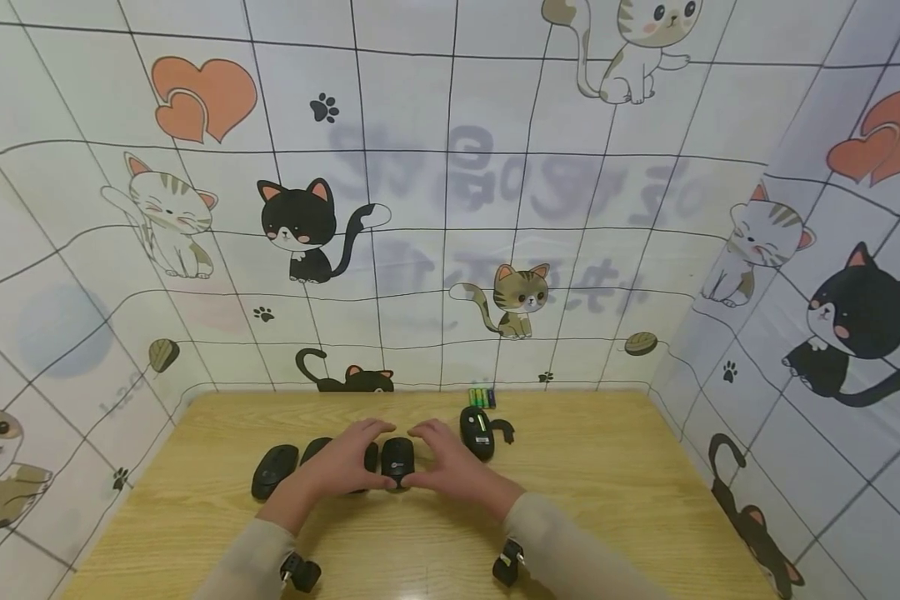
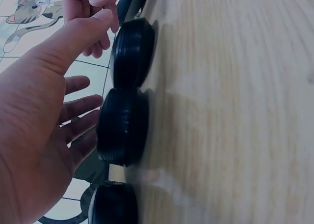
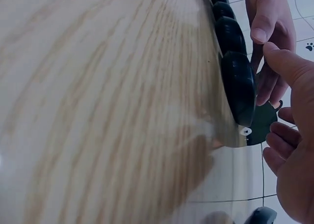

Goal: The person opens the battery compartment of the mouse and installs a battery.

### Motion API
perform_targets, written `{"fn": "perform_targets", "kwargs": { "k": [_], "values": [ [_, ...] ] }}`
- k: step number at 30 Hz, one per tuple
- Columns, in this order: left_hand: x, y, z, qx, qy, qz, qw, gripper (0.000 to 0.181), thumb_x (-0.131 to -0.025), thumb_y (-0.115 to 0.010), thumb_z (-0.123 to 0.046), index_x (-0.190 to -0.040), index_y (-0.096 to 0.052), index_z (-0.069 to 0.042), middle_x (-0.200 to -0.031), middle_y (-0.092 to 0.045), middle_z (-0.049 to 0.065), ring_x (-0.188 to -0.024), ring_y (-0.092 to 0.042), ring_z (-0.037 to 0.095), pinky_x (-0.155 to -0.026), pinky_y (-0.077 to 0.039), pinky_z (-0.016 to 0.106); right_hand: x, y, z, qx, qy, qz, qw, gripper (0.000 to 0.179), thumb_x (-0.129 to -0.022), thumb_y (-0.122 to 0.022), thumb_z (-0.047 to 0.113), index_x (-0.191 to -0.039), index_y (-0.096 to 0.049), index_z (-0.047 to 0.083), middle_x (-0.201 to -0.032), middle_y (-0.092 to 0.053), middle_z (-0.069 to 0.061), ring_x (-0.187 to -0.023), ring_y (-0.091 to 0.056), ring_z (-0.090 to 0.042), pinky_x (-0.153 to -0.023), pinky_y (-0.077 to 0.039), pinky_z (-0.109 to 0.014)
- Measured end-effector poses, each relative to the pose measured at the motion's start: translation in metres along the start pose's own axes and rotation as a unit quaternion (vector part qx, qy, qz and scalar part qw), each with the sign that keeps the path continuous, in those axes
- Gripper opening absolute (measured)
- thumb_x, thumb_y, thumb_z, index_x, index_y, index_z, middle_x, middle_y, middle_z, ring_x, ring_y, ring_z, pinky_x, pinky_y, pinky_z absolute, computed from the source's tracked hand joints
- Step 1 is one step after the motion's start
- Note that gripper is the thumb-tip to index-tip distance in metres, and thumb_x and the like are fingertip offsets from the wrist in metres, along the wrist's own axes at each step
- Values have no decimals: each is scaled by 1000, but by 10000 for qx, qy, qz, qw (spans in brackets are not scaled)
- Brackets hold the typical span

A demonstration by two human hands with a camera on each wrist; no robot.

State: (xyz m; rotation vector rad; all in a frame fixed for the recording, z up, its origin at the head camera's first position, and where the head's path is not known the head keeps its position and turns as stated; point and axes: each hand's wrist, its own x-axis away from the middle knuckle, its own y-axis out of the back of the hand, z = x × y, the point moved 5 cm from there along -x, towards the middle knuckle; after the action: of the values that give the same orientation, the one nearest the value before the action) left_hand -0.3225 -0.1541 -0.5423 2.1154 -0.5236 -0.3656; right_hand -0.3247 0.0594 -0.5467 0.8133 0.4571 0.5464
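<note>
A black computer mouse (image 1: 398, 461) lies upright between the two hands at the right end of a row of mice. My left hand (image 1: 348, 460) arches over the neighbouring mouse (image 1: 371, 456) and partly hides it. Loosely bent and spread, its fingers (image 2: 81, 108) stand beside the row without gripping. My right hand (image 1: 450, 467) curves on the other side, thumb tip near the mouse's near end; in the right wrist view its fingers (image 3: 282, 143) stay apart from the closest mouse (image 3: 239, 89). Both thumb tips nearly meet.
More black mice, one at far left (image 1: 275, 472) and one beside it (image 1: 315, 448), continue the row. Right of the hands, an overturned mouse (image 1: 477, 433) shows its underside, with a small black piece (image 1: 504, 430) beside it. Several batteries (image 1: 482, 397) lie by the cat-print wall cloth (image 1: 420, 333).
</note>
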Motion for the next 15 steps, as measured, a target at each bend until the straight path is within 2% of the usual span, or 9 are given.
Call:
{"fn": "perform_targets", "kwargs": {
  "k": [9,15],
  "values": [
    [0,-5,0,-215,-57,60,9997,95,-81,-99,-47,-158,-58,-9,-155,-60,13,-147,-54,37,-121,-46,58,-7,-11,-1,59,-100,229,9997,82,-87,-98,36,-154,-59,10,-153,-56,-4,-144,-53,-21,-124,-45,-40],
    [-2,-8,1,-320,-184,104,9993,87,-80,-100,-43,-152,-63,-13,-149,-63,9,-142,-57,34,-117,-49,57,-9,-17,-6,277,-209,416,9985,85,-87,-98,40,-155,-57,12,-155,-56,-4,-146,-53,-21,-123,-45,-38]
  ]
}}
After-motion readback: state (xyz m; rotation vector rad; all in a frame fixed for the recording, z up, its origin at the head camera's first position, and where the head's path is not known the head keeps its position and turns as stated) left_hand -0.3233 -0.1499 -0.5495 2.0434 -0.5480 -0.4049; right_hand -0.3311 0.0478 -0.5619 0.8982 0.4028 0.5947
